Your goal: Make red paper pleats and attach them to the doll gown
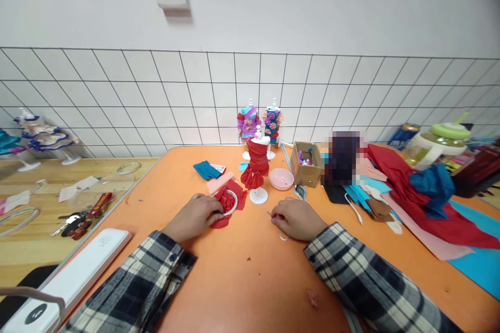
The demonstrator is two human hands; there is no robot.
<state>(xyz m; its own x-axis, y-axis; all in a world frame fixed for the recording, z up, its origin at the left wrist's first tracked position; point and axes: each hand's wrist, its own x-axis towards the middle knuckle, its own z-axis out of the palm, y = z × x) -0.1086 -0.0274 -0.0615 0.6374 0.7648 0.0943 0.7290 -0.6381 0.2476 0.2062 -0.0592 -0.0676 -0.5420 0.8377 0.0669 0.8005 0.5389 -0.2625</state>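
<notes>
My left hand [199,216] is closed on the near left edge of a white ring [235,200], fingers bent over it. Crumpled red cloth [239,192] lies under and inside the ring. To the right, my right hand [299,217] rests on the orange table with its fingertips pinched on a thin, needle-like piece [269,213]. A small white loop [283,237], perhaps thread, shows below that hand. Between and beyond my hands stands a small white dress form [258,196] wearing a red ruffled dress [258,158].
Two dressed mini forms [249,124] stand behind. A pink bowl [282,179] and a cardboard box [307,166] sit right of centre. Folded blue cloth [207,170] lies back left. Fabric pieces [410,192] and a lidded jug [437,145] crowd the right; a white power bank [78,276] lies left.
</notes>
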